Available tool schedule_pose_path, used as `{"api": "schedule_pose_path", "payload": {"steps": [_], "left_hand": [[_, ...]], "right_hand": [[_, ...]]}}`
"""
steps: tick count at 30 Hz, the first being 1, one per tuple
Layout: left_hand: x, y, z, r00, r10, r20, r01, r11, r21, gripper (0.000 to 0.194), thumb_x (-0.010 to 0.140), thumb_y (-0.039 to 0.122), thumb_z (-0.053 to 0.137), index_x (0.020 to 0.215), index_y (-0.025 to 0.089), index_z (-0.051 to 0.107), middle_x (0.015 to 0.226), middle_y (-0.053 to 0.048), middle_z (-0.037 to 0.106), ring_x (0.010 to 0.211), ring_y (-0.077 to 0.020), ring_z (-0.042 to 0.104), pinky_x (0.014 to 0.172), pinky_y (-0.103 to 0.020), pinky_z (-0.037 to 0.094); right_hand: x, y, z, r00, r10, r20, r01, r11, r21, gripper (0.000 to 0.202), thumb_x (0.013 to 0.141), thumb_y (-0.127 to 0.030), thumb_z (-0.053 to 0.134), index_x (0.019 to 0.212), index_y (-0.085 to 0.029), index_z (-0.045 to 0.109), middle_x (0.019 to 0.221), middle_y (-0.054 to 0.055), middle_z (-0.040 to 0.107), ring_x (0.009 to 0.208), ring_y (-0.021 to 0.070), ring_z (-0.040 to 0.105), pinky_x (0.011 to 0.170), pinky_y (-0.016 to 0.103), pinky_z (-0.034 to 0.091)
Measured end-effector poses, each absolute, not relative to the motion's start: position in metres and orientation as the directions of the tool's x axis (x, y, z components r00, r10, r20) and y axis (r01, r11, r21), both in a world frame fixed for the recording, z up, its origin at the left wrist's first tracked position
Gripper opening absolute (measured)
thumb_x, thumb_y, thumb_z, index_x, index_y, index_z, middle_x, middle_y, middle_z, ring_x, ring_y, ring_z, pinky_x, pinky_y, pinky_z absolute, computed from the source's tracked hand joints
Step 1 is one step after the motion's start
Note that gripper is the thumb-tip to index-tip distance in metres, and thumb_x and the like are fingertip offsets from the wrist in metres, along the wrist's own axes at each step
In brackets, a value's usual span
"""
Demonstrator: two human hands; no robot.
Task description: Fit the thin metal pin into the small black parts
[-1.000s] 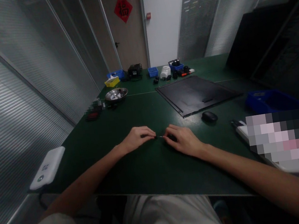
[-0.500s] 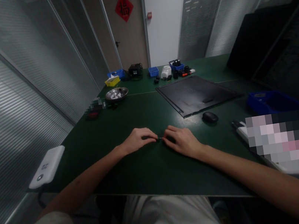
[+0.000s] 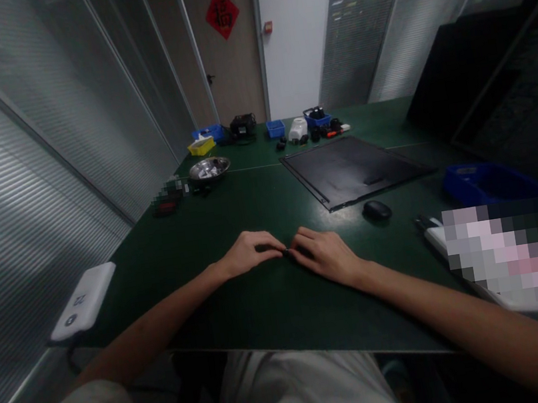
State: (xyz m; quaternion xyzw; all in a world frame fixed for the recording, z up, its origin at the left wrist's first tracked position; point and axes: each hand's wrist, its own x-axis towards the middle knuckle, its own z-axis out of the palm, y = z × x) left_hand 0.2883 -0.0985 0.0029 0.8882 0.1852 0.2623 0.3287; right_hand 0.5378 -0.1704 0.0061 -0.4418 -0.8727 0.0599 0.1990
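Note:
My left hand (image 3: 252,252) and my right hand (image 3: 326,255) meet fingertip to fingertip over the green table (image 3: 266,316). Between them is a tiny dark object (image 3: 286,252), too small to name. The thumb and fingers of my left hand pinch its left side. On its right side, the fingertips of my right hand are pressed together. A black mouse (image 3: 377,210) lies beyond my right hand, nearest to it.
A black panel (image 3: 360,168) lies behind the mouse, with a blue tray (image 3: 491,182) to the right. A metal bowl (image 3: 209,169) holds small pieces at the back left. A white device (image 3: 84,301) sits at the left edge.
My right fingertips have moved slightly left, narrowing the gap to my left fingertips. The small thing between them shows less. The camera view has shifted slightly.

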Motion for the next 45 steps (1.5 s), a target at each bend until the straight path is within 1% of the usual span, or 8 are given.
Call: {"api": "schedule_pose_path", "payload": {"steps": [10, 14, 19, 23, 29, 34, 38, 45], "left_hand": [[0.287, -0.101, 0.008, 0.794, 0.507, 0.335, 0.167, -0.713, 0.681, 0.021, 0.099, 0.025, 0.065, 0.116, 0.02, 0.077, 0.113, -0.009, 0.074, 0.106, -0.0201, 0.069, 0.097, -0.034, 0.053], [0.285, -0.098, 0.008, 0.763, 0.555, 0.33, 0.227, -0.71, 0.667, 0.022, 0.099, 0.024, 0.065, 0.118, 0.021, 0.076, 0.115, -0.008, 0.073, 0.109, -0.0204, 0.067, 0.097, -0.035, 0.053], [0.284, -0.092, 0.004, 0.75, 0.594, 0.292, 0.342, -0.725, 0.598, 0.027, 0.099, 0.023, 0.065, 0.126, 0.023, 0.073, 0.121, -0.007, 0.071, 0.113, -0.0201, 0.065, 0.099, -0.036, 0.053], [0.285, -0.091, 0.003, 0.774, 0.562, 0.29, 0.354, -0.765, 0.538, 0.029, 0.099, 0.023, 0.065, 0.128, 0.023, 0.072, 0.121, -0.008, 0.071, 0.114, -0.0215, 0.064, 0.1, -0.037, 0.053], [0.28, -0.093, 0.007, 0.771, 0.541, 0.336, 0.308, -0.779, 0.546, 0.028, 0.104, 0.023, 0.055, 0.127, 0.021, 0.071, 0.123, -0.009, 0.071, 0.115, -0.0205, 0.065, 0.103, -0.037, 0.051], [0.28, -0.098, 0.009, 0.835, 0.434, 0.338, 0.232, -0.835, 0.499, 0.027, 0.098, 0.03, 0.067, 0.124, 0.022, 0.073, 0.119, -0.008, 0.073, 0.116, -0.0224, 0.064, 0.106, -0.039, 0.049], [0.283, -0.099, 0.006, 0.833, 0.442, 0.334, 0.265, -0.848, 0.459, 0.023, 0.1, 0.031, 0.065, 0.119, 0.021, 0.073, 0.122, -0.008, 0.072, 0.119, -0.0229, 0.064, 0.107, -0.04, 0.048], [0.286, -0.103, 0.009, 0.859, 0.418, 0.295, 0.309, -0.884, 0.352, 0.029, 0.104, 0.028, 0.056, 0.129, 0.018, 0.069, 0.122, -0.011, 0.072, 0.114, -0.0238, 0.065, 0.103, -0.04, 0.049]], "right_hand": [[0.54, -0.17, 0.006, -0.513, 0.802, 0.306, 0.743, 0.594, -0.308, 0.021, 0.108, -0.036, 0.048, 0.105, -0.022, 0.063, 0.101, 0.004, 0.063, 0.076, 0.0161, 0.06, 0.062, 0.028, 0.037], [0.54, -0.17, 0.007, -0.504, 0.812, 0.294, 0.749, 0.581, -0.319, 0.02, 0.107, -0.036, 0.049, 0.104, -0.022, 0.063, 0.1, 0.004, 0.063, 0.074, 0.0154, 0.059, 0.062, 0.028, 0.036], [0.54, -0.17, 0.007, -0.499, 0.815, 0.295, 0.749, 0.577, -0.327, 0.018, 0.107, -0.035, 0.05, 0.103, -0.022, 0.062, 0.101, 0.004, 0.062, 0.073, 0.0144, 0.058, 0.061, 0.028, 0.035], [0.54, -0.17, 0.006, -0.494, 0.819, 0.293, 0.751, 0.572, -0.33, 0.018, 0.106, -0.035, 0.051, 0.102, -0.022, 0.062, 0.1, 0.003, 0.062, 0.073, 0.0145, 0.058, 0.061, 0.028, 0.035], [0.54, -0.17, 0.008, -0.486, 0.823, 0.295, 0.747, 0.566, -0.348, 0.018, 0.106, -0.034, 0.05, 0.103, -0.022, 0.063, 0.101, 0.004, 0.063, 0.073, 0.0145, 0.058, 0.062, 0.028, 0.036], [0.541, -0.171, 0.008, -0.486, 0.823, 0.294, 0.747, 0.566, -0.349, 0.018, 0.106, -0.034, 0.05, 0.103, -0.022, 0.064, 0.101, 0.004, 0.063, 0.074, 0.0148, 0.059, 0.062, 0.028, 0.036], [0.542, -0.171, 0.008, -0.49, 0.822, 0.291, 0.747, 0.568, -0.347, 0.018, 0.106, -0.034, 0.05, 0.104, -0.022, 0.064, 0.101, 0.004, 0.063, 0.075, 0.0151, 0.059, 0.063, 0.028, 0.037], [0.542, -0.171, 0.008, -0.491, 0.817, 0.304, 0.739, 0.575, -0.351, 0.018, 0.107, -0.034, 0.05, 0.103, -0.022, 0.063, 0.101, 0.004, 0.064, 0.077, 0.0158, 0.06, 0.065, 0.028, 0.038]]}}
